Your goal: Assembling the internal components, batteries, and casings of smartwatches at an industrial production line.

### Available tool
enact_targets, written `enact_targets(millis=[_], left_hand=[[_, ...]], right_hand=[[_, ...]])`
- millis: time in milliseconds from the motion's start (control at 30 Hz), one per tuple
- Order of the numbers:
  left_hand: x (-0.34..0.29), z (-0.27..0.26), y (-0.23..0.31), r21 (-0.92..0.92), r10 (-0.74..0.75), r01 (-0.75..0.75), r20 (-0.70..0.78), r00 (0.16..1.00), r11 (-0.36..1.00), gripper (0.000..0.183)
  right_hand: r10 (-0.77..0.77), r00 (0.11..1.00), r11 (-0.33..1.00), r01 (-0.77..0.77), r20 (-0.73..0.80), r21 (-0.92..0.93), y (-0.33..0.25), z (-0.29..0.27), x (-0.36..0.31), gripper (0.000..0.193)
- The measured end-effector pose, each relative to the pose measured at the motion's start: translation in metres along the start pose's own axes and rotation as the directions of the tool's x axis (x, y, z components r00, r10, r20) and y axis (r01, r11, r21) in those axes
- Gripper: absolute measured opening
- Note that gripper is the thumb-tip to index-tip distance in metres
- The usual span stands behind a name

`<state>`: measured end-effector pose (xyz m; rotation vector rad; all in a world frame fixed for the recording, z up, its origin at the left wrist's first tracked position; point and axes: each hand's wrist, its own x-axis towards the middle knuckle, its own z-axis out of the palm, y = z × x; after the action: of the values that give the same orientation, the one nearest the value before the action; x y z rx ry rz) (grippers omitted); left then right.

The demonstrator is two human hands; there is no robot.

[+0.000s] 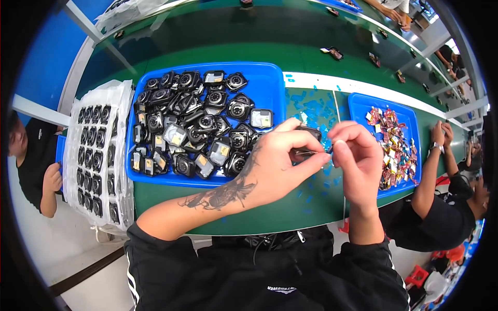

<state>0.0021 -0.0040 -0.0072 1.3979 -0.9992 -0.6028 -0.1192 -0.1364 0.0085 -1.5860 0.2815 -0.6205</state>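
Keeping the small, black, rounded casing point(312, 132) steady appears essential: fingers of the left hand point(291, 158) pinch it; the right hand's point(358, 161) press together, any held item indiscernible.

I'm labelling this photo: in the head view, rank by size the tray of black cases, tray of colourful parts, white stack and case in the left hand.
1. Tray of black cases
2. White stack
3. Tray of colourful parts, partly hidden
4. Case in the left hand, partly hidden
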Motion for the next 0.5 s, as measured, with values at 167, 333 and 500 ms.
enact_targets(millis=[167, 333, 500], left_hand=[[-0.003, -0.006, 0.004, 0.044, -0.070, 0.070, -0.003, 0.998, 0.997, 0.012], [0.001, -0.003, -0.001, -0.051, -0.083, 0.082, -0.018, 0.996, 0.995, 0.011], [0.000, -0.003, -0.010, -0.164, -0.141, 0.136, -0.016, 0.990, 0.977, 0.011]], right_hand=[[0.011, 1.000, 0.996, -0.009, 0.028, -0.093, 0.007, 0.003, 0.003, 0.007], [-0.456, 0.865, 0.549, 0.460, 0.211, -0.698, 0.003, 0.004, 0.010, 0.019], [-0.485, 0.832, 0.506, 0.519, 0.271, -0.689, 0.010, 0.006, 0.006, 0.020]])
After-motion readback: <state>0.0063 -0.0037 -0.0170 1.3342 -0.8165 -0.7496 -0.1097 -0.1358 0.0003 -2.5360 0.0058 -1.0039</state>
